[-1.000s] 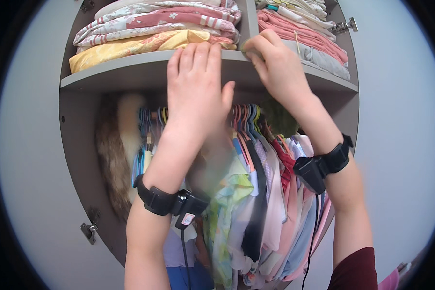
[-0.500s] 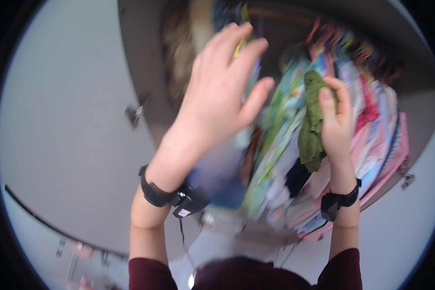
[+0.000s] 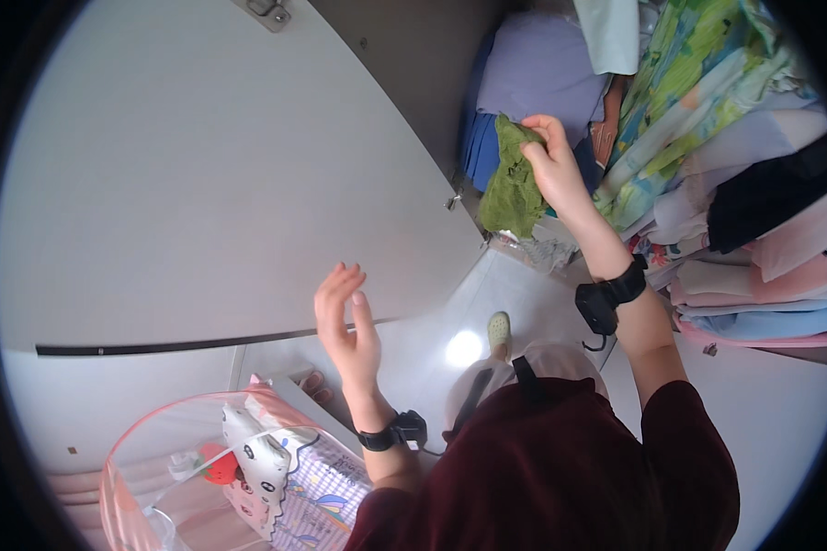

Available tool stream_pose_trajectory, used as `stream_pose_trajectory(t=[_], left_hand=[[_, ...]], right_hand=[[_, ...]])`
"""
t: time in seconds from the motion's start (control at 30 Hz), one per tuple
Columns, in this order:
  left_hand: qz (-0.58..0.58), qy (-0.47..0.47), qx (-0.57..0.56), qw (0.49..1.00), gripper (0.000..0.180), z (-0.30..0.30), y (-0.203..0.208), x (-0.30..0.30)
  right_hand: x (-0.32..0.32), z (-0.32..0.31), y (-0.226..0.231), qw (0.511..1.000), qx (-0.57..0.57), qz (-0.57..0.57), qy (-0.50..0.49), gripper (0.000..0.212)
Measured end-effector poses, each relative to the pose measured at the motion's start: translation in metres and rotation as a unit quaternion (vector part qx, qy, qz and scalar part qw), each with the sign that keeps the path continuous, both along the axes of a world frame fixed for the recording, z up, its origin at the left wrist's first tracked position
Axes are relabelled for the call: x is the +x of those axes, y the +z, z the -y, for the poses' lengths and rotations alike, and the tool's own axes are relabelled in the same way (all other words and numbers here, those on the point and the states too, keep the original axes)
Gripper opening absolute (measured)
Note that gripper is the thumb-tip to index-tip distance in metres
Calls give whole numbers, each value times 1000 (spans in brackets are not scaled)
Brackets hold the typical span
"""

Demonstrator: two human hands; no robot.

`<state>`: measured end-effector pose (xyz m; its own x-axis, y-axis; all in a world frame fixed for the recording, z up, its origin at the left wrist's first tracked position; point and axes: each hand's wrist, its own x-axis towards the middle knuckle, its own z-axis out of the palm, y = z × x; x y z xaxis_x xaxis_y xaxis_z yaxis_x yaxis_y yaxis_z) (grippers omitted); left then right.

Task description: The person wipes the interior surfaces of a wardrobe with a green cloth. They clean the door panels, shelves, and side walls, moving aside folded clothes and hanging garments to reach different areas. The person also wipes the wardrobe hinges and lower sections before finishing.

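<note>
A crumpled olive-green cloth point(image 3: 513, 193) hangs from my right hand point(image 3: 558, 173), pinched at its upper edge between thumb and fingers. Behind it, inside the wardrobe, lie a lavender folded cloth point(image 3: 535, 69) and a blue one point(image 3: 481, 151). My left hand point(image 3: 347, 331) is raised with nothing in it, fingers loosely bent and thumb apart. It is nearest to the lower edge of the large white wardrobe door point(image 3: 220, 184).
Hanging clothes fill the wardrobe at the right, among them a green floral garment point(image 3: 680, 83) and a black one point(image 3: 776, 193). A metal hinge point(image 3: 453, 200) joins the open door. At the lower left stands a sheer pink-rimmed canopy point(image 3: 124, 450) near a patterned cushion point(image 3: 257, 459).
My view has swung left and down, away from the hanging clothes. My left hand has dropped toward the door's lower edge; the green cloth stays in my right hand.
</note>
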<state>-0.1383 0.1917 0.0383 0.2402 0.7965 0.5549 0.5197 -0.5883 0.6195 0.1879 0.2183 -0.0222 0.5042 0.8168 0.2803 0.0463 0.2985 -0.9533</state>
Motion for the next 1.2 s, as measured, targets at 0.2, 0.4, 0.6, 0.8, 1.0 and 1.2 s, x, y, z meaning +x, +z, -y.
stream_pose_trajectory(t=[0.2,0.4,0.6,0.8,1.0,1.2], left_hand=[[-80,-48,-55,994,22,-26,-66,-3],[-126,-107,-159,973,11,-46,-121,18],[-120,-148,-200,961,14,-53,-156,40],[-118,-182,-221,951,12,-57,-175,51],[-110,-188,-229,949,13,-64,-174,65],[-112,-189,-223,950,13,-70,-175,67]], right_hand=[[-34,-53,-131,991,-103,80,-34,33],[-42,-107,-208,943,-80,278,-162,32],[-23,-136,-239,926,-119,356,-38,25],[-34,-127,-236,880,-182,439,-17,26],[-55,-102,-242,920,-236,305,77,33],[-51,-74,-235,953,-250,168,42,38]])
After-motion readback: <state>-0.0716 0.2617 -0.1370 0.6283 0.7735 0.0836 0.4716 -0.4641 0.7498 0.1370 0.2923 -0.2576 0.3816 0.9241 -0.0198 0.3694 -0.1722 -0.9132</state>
